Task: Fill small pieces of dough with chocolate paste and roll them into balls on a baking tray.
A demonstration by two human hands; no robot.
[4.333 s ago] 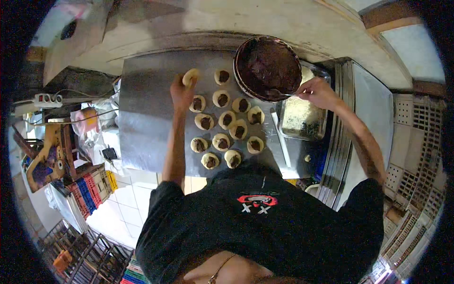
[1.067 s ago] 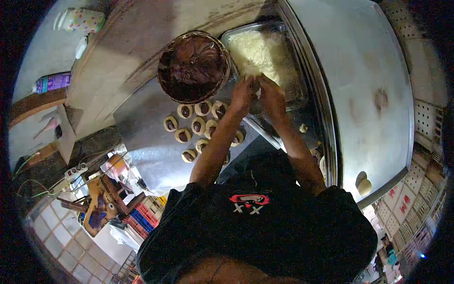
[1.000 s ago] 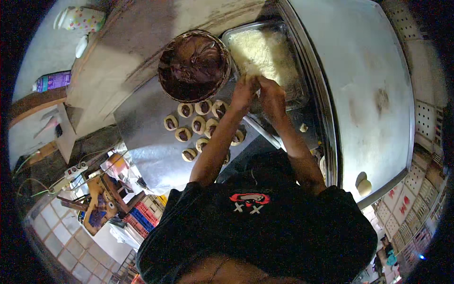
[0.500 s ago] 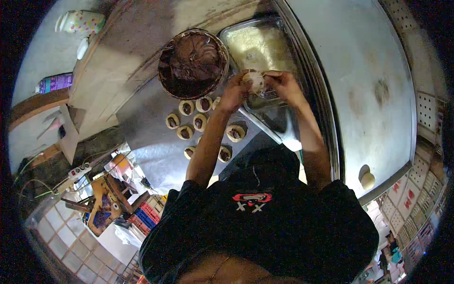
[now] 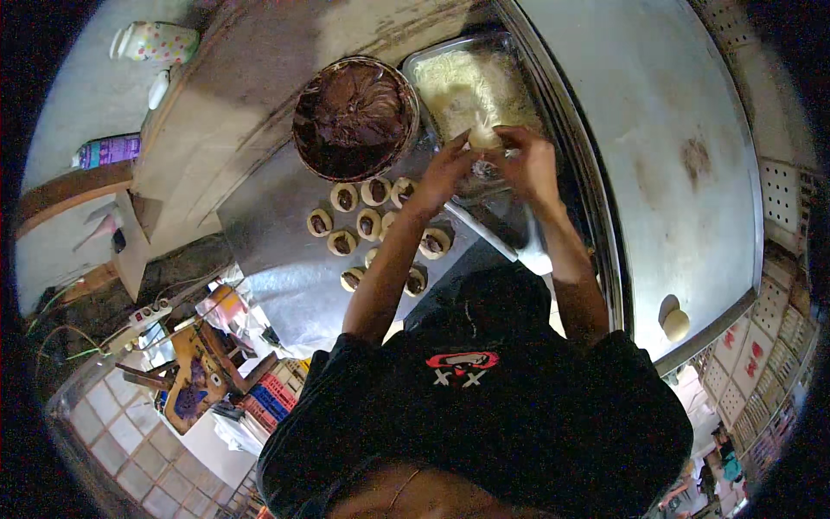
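Between the fingertips of my left hand [image 5: 444, 176] and my right hand [image 5: 529, 166] is a pale round piece of dough [image 5: 484, 137]. Both hands are pinched on its edges, just above the near part of a rectangular tray [image 5: 411, 66]. Pale yellow powder or crumbs [image 5: 471, 82] fill the tray's far part. Left of it stands a round tub of dark brown paste [image 5: 354, 117]. Nearer me, several dough rounds [image 5: 368, 225] topped with brown paste lie on the metal table [image 5: 268, 208]; my left forearm hides some of them.
A long light-coloured handle [image 5: 481, 230] lies slantwise below my hands. To the right, past a dark raised edge, a pale metal surface [image 5: 683, 173] carries one plain dough ball [image 5: 676, 325]. A dotted jar [image 5: 156, 43] and a purple container [image 5: 110, 150] sit at far left.
The dough between my hands has tilted, so that its face with brown specks no longer shows. My right hand has turned and curled its fingers more, and the powder in the tray is less covered.
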